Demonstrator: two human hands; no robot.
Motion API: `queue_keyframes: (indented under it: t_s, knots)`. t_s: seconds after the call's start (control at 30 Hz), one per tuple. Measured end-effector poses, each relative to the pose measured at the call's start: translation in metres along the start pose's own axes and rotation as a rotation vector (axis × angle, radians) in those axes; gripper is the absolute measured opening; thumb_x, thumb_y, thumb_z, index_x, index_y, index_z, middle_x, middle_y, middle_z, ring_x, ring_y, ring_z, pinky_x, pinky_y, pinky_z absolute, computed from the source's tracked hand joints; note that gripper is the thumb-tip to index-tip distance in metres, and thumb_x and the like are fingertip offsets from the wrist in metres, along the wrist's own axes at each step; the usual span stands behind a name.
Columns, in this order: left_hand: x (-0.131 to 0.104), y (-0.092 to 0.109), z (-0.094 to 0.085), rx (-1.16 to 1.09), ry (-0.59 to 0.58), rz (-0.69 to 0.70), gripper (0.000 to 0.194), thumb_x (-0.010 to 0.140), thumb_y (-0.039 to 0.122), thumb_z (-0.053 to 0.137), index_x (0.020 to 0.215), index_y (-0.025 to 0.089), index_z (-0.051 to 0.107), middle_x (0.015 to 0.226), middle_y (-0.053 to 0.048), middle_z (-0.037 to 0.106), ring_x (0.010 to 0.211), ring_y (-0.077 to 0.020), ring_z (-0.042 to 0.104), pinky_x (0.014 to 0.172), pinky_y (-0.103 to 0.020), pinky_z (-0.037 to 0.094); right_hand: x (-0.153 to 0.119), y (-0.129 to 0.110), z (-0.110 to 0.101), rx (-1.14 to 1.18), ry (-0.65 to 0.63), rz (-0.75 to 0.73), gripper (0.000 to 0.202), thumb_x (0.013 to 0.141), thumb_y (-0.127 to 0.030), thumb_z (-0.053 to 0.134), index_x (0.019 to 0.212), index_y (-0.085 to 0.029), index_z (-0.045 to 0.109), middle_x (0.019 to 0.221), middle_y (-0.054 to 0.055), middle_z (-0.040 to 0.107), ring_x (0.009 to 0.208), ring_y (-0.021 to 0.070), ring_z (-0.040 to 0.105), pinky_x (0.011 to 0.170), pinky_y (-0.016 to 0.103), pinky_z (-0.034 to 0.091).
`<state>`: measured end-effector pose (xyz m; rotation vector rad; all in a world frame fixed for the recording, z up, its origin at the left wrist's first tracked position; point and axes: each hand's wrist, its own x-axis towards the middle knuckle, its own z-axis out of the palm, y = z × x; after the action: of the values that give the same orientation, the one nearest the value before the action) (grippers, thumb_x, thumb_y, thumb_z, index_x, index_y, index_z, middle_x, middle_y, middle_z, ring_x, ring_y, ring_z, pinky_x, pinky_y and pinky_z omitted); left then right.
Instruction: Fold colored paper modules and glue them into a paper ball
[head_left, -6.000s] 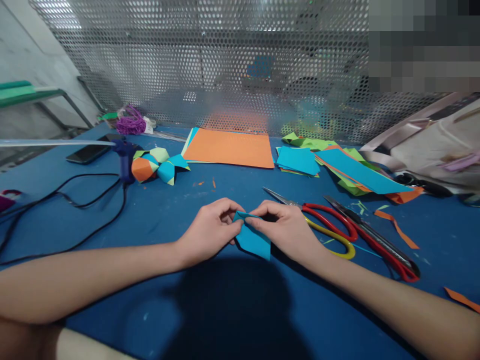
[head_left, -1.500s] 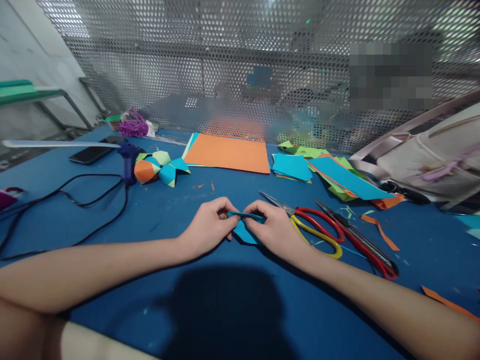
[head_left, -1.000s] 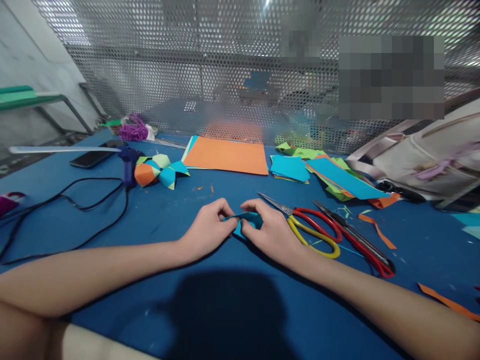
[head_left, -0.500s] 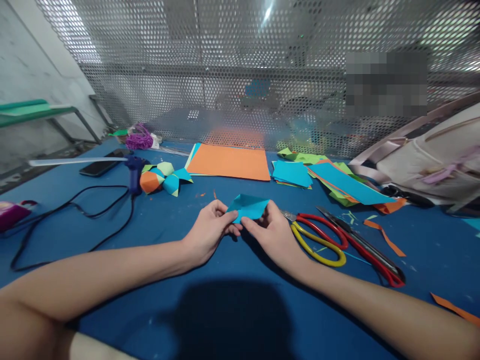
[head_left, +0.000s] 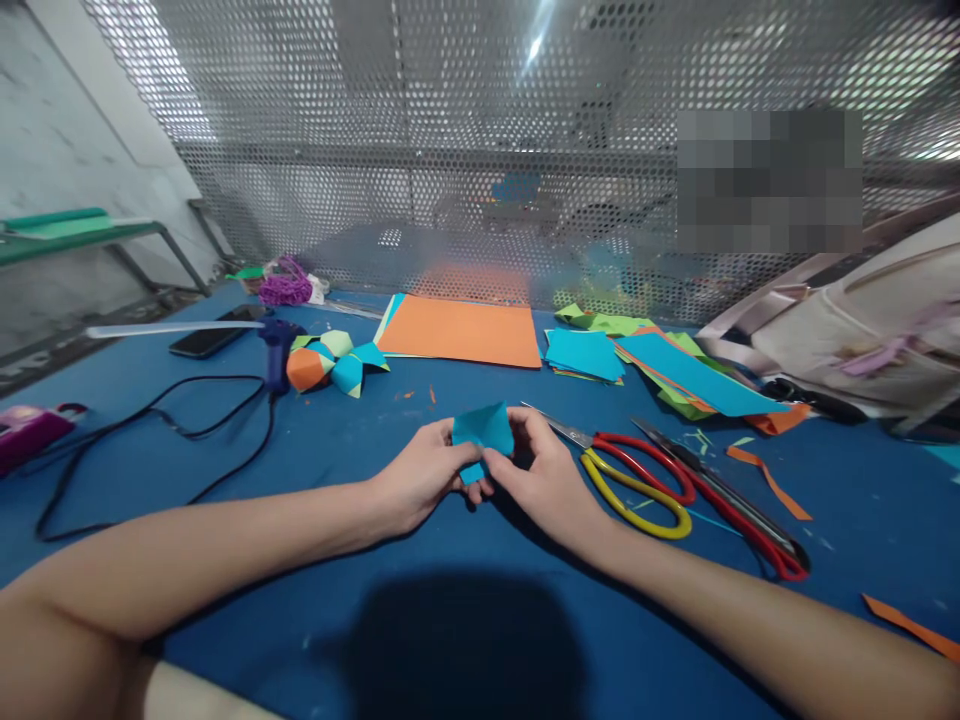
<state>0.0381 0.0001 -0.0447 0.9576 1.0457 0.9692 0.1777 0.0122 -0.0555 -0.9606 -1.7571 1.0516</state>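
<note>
Past your blue bench (head_left: 315, 620) stands a perforated metal screen (head_left: 315, 90), bright light glinting through its holes; to your left, a green-topped table (head_left: 82, 232) on grey metal legs sits by a pale, marked wall (head_left: 45, 120), near a dark strip of floor (head_left: 45, 350)

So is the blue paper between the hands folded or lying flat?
Folded, at least partly: the blue paper shows creased, angled faces between the left hand and right hand. Cannot tell how many folds.
</note>
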Motion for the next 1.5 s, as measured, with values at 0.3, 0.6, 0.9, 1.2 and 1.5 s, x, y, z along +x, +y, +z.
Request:
queue_keyframes:
  t_s: [0.3, 0.6, 0.9, 1.2, 1.5]
  knots:
    - [-0.005, -0.002, 0.004, 0.300, -0.004, 0.013, 0.021, 0.070, 0.004, 0.045, 0.087, 0.016, 0.047, 0.050, 0.006, 0.054, 0.036, -0.0090, 0.051, 0.036, -0.018, 0.040, 0.010, -0.022, -0.023, -0.534, -0.155, -0.411, 0.027, 0.077, -0.016, 0.061, 0.103, -0.021, 0.058, 0.099, 0.006, 0.066, 0.093, 0.0209, 0.058, 0.081, 0.037, 0.042]
    - [-0.005, -0.007, 0.001, 0.507, -0.043, 0.061, 0.008, 0.074, 0.013, 0.046, 0.075, 0.020, 0.041, 0.046, 0.008, 0.053, 0.034, -0.0062, 0.044, 0.035, -0.015, 0.033, 0.013, -0.024, -0.030, -0.777, -0.245, -0.820, 0.022, 0.089, -0.013, 0.048, 0.076, -0.016, 0.065, 0.074, 0.004, 0.067, 0.071, 0.0158, 0.056, 0.074, 0.034, 0.032]
    - [-0.002, -0.002, 0.001, 0.153, -0.014, 0.040, 0.009, 0.075, 0.014, 0.050, 0.078, 0.017, 0.043, 0.045, 0.004, 0.057, 0.035, -0.0087, 0.049, 0.037, -0.017, 0.038, 0.019, -0.017, -0.036, -0.414, -0.070, -0.466, 0.022, 0.088, -0.030, 0.054, 0.106, -0.020, 0.061, 0.104, 0.007, 0.067, 0.096, 0.0187, 0.059, 0.085, 0.036, 0.041]
    - [0.002, -0.003, -0.003, -0.023, 0.005, 0.033, 0.008, 0.073, 0.009, 0.052, 0.080, 0.014, 0.051, 0.050, 0.002, 0.057, 0.043, -0.0097, 0.056, 0.039, -0.017, 0.044, 0.012, 0.006, -0.013, -0.239, 0.001, -0.121, 0.018, 0.079, -0.029, 0.057, 0.092, -0.018, 0.051, 0.083, 0.003, 0.061, 0.074, 0.0163, 0.057, 0.070, 0.032, 0.048]
    - [-0.005, -0.003, 0.004, -0.003, 0.108, 0.053, 0.014, 0.076, 0.012, 0.058, 0.084, 0.016, 0.048, 0.052, 0.003, 0.059, 0.044, -0.0131, 0.061, 0.046, -0.025, 0.053, 0.008, 0.006, -0.007, -0.378, 0.038, -0.276, 0.007, 0.078, -0.015, 0.048, 0.074, -0.020, 0.052, 0.068, -0.001, 0.055, 0.061, 0.0135, 0.051, 0.058, 0.025, 0.040]
